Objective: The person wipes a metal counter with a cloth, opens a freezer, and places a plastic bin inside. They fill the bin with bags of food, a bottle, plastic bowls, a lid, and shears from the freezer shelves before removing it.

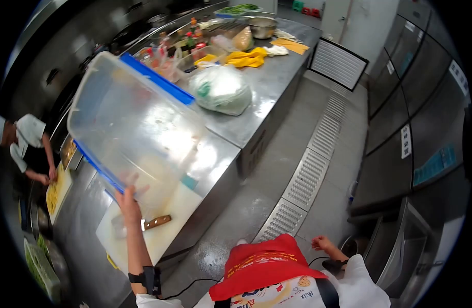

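Observation:
My left hand (128, 203) grips the lower edge of a large clear plastic storage box (138, 123) with blue side handles. The box is tilted up above the steel counter, and some of my fingers show through its wall. Below it lies a white cutting board (182, 213). On the board is a cleaver with a wooden handle (158, 222), its blade partly hidden behind my left forearm. My right hand (323, 243) hangs low at my side over the floor, fingers loosely apart, with nothing in it.
A tied white plastic bag (220, 88), yellow cloths (247, 58) and a metal pot (261, 27) stand on the counter (225, 126). A co-worker (30, 136) works at the far left. Drain grates (305, 177) run along the floor beside steel cabinets (390, 164).

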Demonstrator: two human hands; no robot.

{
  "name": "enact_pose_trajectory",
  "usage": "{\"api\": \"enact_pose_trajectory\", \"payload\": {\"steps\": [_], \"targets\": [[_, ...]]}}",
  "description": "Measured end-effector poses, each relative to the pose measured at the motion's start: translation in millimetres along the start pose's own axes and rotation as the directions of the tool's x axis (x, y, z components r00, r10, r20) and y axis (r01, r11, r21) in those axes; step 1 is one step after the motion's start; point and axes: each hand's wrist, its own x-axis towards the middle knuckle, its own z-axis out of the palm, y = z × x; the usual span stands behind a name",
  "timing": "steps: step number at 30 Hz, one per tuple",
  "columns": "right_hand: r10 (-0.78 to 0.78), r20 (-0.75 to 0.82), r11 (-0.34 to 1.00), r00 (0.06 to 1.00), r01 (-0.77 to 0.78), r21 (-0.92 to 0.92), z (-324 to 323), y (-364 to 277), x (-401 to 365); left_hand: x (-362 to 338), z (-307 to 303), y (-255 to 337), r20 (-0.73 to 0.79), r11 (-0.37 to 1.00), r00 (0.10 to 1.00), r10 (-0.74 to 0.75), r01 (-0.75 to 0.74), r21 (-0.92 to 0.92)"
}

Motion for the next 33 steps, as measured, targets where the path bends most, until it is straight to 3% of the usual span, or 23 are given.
{"api": "enact_pose_trajectory", "payload": {"steps": [5,9,13,14,17,19,21,24,28,33], "targets": [[-0.019,-0.035,0.998,0.999,0.021,0.058,-38.2,-21.5,17.9,-21.1,169.0,-71.5,0.305,0.993,0.945,-0.121,0.119,0.025],[-0.096,-0.027,0.987,0.995,0.099,0.13,-102.9,-34.0,50.2,-56.0,320.8,-141.1,0.523,0.935,0.785,-0.333,0.348,0.073],[-0.091,-0.103,0.965,0.991,0.113,0.235,-198.0,-29.8,79.1,-88.7,457.9,-227.3,0.522,0.764,0.587,-0.618,0.606,0.223],[-0.073,-0.132,0.96,0.989,0.105,0.26,-225.5,-27.5,85.1,-91.2,483.9,-243.3,0.56,0.738,0.517,-0.647,0.609,0.29],[-0.026,-0.214,0.933,0.976,0.101,0.346,-298.4,-39.4,95.8,-104.0,555.2,-254.2,0.519,0.478,0.311,-0.796,0.849,0.224],[-0.021,-0.264,0.906,0.964,0.13,0.402,-341.1,-60.0,99.1,-101.9,586.0,-274.4,0.487,0.418,0.275,-0.829,0.884,0.211],[-0.057,-0.319,0.869,0.946,0.204,0.451,-372.0,-108.9,108.8,-95.5,616.3,-298.5,0.434,0.353,0.246,-0.867,0.917,0.186],[-0.212,-0.312,0.802,0.926,0.347,0.486,-415.9,-193.2,141.9,-84.1,660.0,-330.5,0.333,0.323,0.269,-0.904,0.939,0.117],[-0.376,-0.296,0.799,0.878,0.469,0.376,-473.2,-349.8,177.4,-69.8,711.3,-405.0,0.145,0.348,0.335,-0.931,0.934,0.078],[-0.505,-0.217,0.811,0.835,0.546,0.211,-540.8,-516.5,244.4,-19.9,776.6,-481.0,0.217,0.203,0.225,-0.95,0.972,-0.12]]}}
